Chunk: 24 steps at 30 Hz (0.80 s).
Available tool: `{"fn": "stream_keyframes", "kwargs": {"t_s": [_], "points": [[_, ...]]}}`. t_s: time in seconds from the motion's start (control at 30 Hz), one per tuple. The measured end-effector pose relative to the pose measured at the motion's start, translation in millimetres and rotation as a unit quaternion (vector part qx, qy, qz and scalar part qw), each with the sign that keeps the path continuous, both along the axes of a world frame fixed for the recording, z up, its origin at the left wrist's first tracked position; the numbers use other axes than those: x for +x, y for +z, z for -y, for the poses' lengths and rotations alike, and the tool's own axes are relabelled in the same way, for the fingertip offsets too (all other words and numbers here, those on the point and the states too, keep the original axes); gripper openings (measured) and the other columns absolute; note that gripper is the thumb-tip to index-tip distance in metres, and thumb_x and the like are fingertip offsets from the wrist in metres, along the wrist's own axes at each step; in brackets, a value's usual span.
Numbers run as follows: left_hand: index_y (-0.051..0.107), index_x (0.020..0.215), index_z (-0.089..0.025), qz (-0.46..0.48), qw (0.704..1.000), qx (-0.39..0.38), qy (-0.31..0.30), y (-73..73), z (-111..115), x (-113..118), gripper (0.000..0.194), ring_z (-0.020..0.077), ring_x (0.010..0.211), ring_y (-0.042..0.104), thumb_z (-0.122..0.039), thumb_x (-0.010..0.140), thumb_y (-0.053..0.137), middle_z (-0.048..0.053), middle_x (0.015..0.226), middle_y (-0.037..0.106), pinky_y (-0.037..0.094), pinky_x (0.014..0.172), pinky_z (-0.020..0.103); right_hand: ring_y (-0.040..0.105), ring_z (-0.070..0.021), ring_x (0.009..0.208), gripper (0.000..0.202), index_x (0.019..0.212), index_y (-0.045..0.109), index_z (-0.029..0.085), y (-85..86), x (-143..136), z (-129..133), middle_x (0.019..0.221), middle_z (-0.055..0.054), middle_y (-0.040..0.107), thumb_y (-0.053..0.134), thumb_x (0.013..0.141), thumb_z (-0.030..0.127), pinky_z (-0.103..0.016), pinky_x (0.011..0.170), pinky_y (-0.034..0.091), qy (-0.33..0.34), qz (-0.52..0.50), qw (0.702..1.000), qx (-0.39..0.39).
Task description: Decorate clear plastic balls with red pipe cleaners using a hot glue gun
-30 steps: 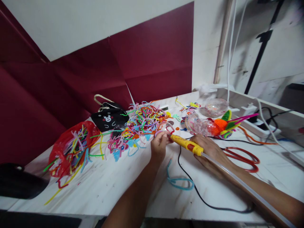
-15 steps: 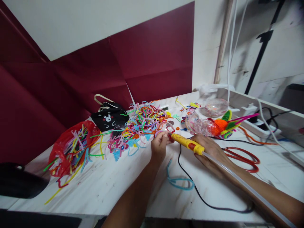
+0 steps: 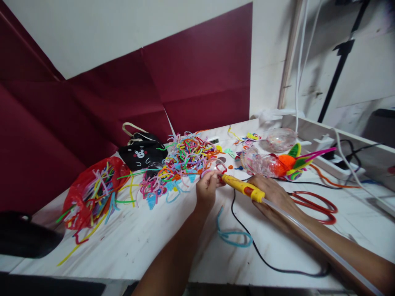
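Observation:
My right hand grips a yellow hot glue gun, with a long clear glue stick trailing out of its back over my forearm. The gun's tip points left, right at the fingers of my left hand. Those fingers are pinched at the lower edge of a clear plastic piece with a red pipe cleaner loop on it; exactly what they grip is partly hidden. A bent light-blue pipe cleaner lies on the white table below my hands, beside a black cord.
Left of my hands spreads a heap of coloured pipe cleaners. A red bag of more pipe cleaners and a black pouch stand further left. On the right are a clear bottle craft, a red-orange loop and a power strip.
The glue gun has shifted very slightly left, its tip nearer my left fingers. Otherwise both hands and the table look the same.

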<state>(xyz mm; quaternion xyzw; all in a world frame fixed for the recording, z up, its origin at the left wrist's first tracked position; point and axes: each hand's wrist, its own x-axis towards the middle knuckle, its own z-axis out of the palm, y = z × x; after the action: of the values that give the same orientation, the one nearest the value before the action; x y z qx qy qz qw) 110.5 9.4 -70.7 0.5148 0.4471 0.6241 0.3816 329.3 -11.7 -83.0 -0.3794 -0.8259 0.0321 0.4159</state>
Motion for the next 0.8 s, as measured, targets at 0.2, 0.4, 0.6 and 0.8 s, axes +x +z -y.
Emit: {"fn": "stream_keyframes", "kwargs": {"t_s": [0.2,0.4,0.6,0.8], "points": [[0.078,0.095,-0.017,0.0,1.0,-0.001,-0.003,0.3,0.7,0.5,0.033,0.021,0.069,0.076,-0.049,0.085,0.075,0.006,0.083,0.079,0.067,0.07,0.036,0.063,-0.0272,0.08,0.028,0.105,0.061,0.025,4.8,0.7,2.4,0.095,-0.01,0.069,0.036,0.109,0.038,-0.042,0.073,0.045,0.004,-0.003,1.0,-0.003],[0.077,0.096,-0.016,0.007,1.0,-0.007,-0.005,-1.0,0.4,0.9,0.034,0.0207,0.07,0.076,-0.048,0.085,0.075,0.007,0.085,0.079,0.067,0.071,0.036,0.063,-0.027,0.081,0.023,0.105,0.062,0.024,11.4,1.1,5.4,0.095,-0.01,0.07,0.041,0.108,0.031,-0.04,0.074,0.045,0.008,-0.001,1.0,0.0],[0.076,0.095,-0.016,0.014,1.0,-0.005,-0.007,-0.6,0.2,0.7,0.035,0.0197,0.068,0.076,-0.049,0.084,0.077,0.006,0.082,0.078,0.067,0.07,0.034,0.063,-0.0267,0.08,0.026,0.105,0.064,0.024,11.5,0.5,5.6,0.094,-0.009,0.07,0.04,0.109,0.034,-0.04,0.073,0.046,0.002,-0.01,1.0,0.001],[0.077,0.095,-0.016,0.014,1.0,-0.005,-0.006,2.2,0.8,1.0,0.033,0.019,0.067,0.075,-0.047,0.083,0.077,0.005,0.08,0.077,0.066,0.068,0.033,0.062,-0.0259,0.079,0.026,0.103,0.06,0.024,4.4,-0.1,2.7,0.093,-0.008,0.068,0.037,0.109,0.033,-0.039,0.073,0.044,0.005,-0.001,1.0,0.009]]}}
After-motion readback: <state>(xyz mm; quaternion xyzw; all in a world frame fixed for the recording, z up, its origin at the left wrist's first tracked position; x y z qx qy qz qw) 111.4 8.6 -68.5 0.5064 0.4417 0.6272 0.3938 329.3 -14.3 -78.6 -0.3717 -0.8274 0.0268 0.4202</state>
